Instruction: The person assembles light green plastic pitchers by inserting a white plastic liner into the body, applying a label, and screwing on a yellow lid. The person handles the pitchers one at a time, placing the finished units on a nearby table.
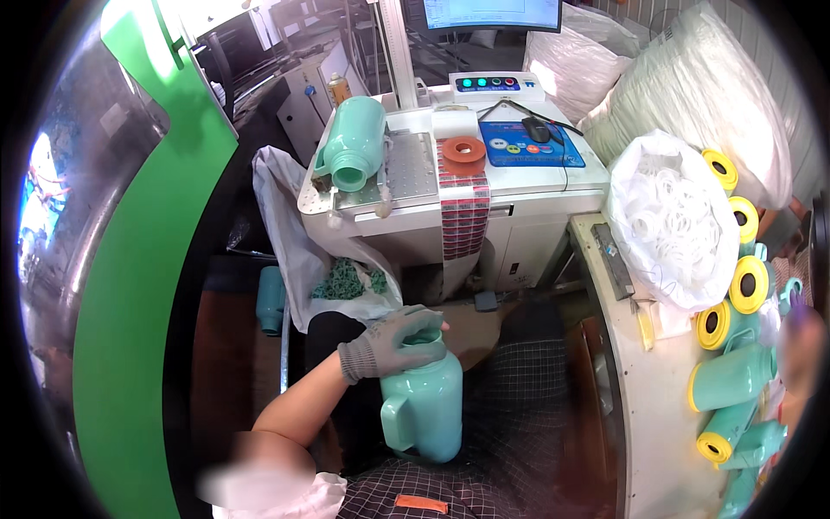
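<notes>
A teal plastic thermos jug body [432, 402] with a side handle stands on my lap, slightly tilted. My left hand [402, 342], in a grey knitted glove, is closed around its neck, and a bare fingertip shows by the rim. The glove partly covers the jug's mouth. My right hand is not in view. Across my lap lies a dark checked apron [510, 415] with a small orange strip [422, 503] on it.
Ahead, a white machine table [540, 186] bears another teal jug [357, 143], an orange tape roll [464, 156] and a mouse [536, 130]. At right, a bench [644, 415] carries a bag of white rings [679, 221] and several yellow-ended jugs [731, 381]. A blurred person is at the right edge.
</notes>
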`<state>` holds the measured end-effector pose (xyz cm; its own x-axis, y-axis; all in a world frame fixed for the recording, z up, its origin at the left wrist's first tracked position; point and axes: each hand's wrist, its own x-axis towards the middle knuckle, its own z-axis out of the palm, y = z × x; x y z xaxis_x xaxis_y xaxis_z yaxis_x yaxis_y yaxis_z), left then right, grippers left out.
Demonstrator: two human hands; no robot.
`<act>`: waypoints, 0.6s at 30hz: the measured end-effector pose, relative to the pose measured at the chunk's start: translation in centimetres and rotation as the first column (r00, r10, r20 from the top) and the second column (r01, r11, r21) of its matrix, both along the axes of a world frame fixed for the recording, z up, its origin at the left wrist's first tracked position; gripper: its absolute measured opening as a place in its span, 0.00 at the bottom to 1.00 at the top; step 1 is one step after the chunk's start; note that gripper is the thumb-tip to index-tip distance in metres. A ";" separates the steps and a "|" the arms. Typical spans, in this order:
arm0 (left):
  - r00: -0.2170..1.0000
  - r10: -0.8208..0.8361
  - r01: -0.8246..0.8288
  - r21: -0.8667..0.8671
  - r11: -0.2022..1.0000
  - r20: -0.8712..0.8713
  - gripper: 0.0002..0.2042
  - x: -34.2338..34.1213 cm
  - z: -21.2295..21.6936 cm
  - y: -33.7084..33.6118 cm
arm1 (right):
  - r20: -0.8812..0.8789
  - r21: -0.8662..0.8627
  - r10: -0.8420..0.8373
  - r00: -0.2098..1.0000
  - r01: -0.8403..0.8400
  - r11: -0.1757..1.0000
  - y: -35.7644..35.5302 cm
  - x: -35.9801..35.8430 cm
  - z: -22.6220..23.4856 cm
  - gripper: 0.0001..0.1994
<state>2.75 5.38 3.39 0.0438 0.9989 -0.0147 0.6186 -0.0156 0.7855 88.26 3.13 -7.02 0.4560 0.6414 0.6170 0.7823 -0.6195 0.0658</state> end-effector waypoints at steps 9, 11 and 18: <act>0.947 0.264 -0.267 -0.007 0.964 0.183 0.19 -2.1 0.4 -2.8 | -0.576 0.790 0.499 -0.648 -0.286 0.542 12.0 -37.5 1.1 0.21; 0.810 0.444 -0.494 0.038 0.869 0.383 0.19 -3.9 -1.0 -4.7 | -0.757 0.568 0.408 -0.510 -0.205 0.797 14.2 -44.0 -3.7 0.23; 0.299 0.637 -0.743 -0.246 0.623 0.711 0.18 -3.2 -11.7 -8.0 | -0.511 0.442 0.859 -0.008 -0.860 0.255 12.0 -47.5 -3.7 0.21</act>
<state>-0.46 -2.63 -8.34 -0.7200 0.6569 -0.2239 -0.2744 0.0269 0.9612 40.74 15.11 -10.70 -0.2409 0.8289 0.5049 0.5601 0.5436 -0.6251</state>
